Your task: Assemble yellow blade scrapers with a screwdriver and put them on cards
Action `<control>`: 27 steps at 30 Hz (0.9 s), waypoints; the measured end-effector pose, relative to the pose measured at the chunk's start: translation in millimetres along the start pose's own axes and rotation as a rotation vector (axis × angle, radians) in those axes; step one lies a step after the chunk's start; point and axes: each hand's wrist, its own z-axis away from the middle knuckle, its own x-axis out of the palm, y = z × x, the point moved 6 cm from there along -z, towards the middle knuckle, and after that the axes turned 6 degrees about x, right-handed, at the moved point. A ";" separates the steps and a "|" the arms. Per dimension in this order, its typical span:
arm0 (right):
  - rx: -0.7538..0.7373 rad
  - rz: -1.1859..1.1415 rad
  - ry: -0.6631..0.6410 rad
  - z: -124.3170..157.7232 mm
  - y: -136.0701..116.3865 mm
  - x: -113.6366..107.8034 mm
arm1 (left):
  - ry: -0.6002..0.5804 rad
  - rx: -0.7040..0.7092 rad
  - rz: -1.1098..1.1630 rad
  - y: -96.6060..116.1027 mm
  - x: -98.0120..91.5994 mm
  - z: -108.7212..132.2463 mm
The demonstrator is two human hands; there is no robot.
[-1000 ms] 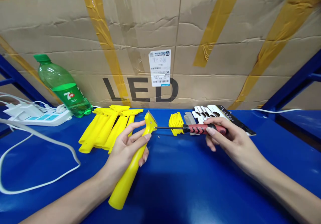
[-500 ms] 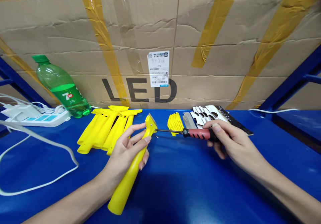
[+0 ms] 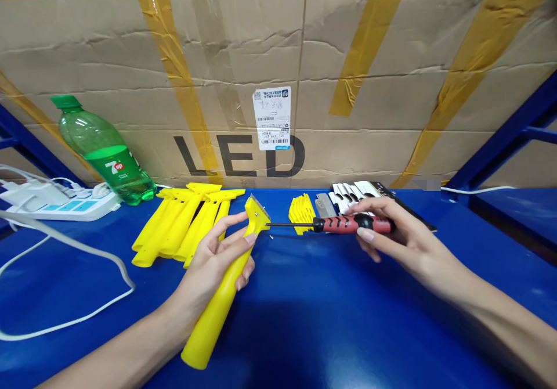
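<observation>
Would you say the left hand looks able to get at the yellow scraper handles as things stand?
Probably yes: the yellow scraper handles lie just beyond the left hand, with nothing between, but it holds a yellow scraper that it would likely set down first.

The scraper (image 3: pixel 216 306) is glossy yellow plastic, the screwdriver's shaft (image 3: pixel 289 224) smooth metal.

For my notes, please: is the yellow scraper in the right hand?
No, the right hand holds a red-and-black screwdriver; the yellow scraper is in the left hand.
</observation>
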 end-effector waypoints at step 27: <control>0.034 -0.012 0.055 -1.3 1.7 -5.1 | -0.033 -0.034 0.041 -3.5 0.4 0.7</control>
